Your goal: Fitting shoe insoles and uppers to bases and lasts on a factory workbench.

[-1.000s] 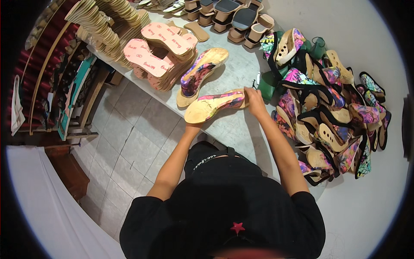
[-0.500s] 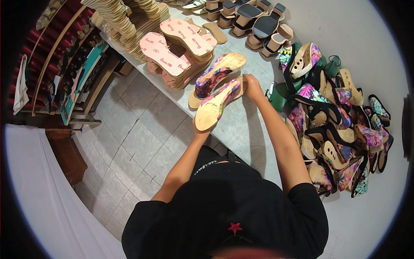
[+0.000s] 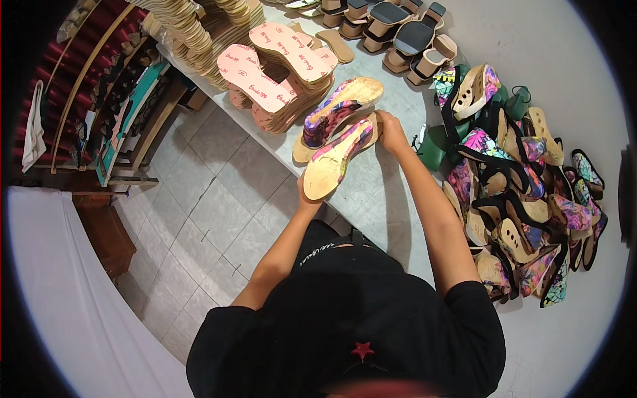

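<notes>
Between my two hands is a wedge shoe sole (image 3: pixel 325 170), its bare tan face turned up and its edge covered in purple-pink floral material. My left hand (image 3: pixel 308 198) grips the broad rounded end near the table's front edge, fingers mostly hidden underneath. At the opposite end, my right hand (image 3: pixel 390 131) is closed around the sole, thumb side toward it. Just beyond lies a matching floral wedge sole (image 3: pixel 320 127), tilted on its side. A flat tan piece (image 3: pixel 302 152) shows beneath these at the left.
Stacked insoles with pink printed tops (image 3: pixel 259 81) stand behind the wedges. Taller stacks of tan soles (image 3: pixel 179 33) rise at the far left. Dark-soled block-heel shoes (image 3: pixel 413 40) line the back. Many floral wedge shoes (image 3: pixel 521 205) pile up on the right, beside a green object (image 3: pixel 432 149).
Both hands keep hold of the same wedge sole, with barely any movement. The whole scene sits slightly shifted in the picture.
</notes>
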{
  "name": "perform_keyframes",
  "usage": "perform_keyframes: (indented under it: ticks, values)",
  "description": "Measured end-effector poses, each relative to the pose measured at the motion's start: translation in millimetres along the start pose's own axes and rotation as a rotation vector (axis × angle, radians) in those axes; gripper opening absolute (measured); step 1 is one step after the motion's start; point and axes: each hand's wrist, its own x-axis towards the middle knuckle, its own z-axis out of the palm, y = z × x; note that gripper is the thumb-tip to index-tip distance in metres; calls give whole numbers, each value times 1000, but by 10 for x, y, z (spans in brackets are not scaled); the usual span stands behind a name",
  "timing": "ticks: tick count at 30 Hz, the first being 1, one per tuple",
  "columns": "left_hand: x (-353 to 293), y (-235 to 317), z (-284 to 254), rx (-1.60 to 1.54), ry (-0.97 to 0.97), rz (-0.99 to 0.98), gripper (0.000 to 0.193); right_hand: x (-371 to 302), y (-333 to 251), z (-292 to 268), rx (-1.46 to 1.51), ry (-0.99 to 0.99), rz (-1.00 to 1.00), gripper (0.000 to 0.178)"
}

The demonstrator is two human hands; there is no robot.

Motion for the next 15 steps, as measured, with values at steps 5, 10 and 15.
perform_keyframes:
  ticks: [5,10,15]
  values:
    - [9,25,-4,-18,43,15,40,-60,-104,-43,-155,-150,179,53]
    - [-25,-43,-42,48,20,31,40,-100,-126,-58,-170,-211,187,65]
    - [26,163,-35,-20,15,-34,40,-174,8,-54,-33,-130,137,79]
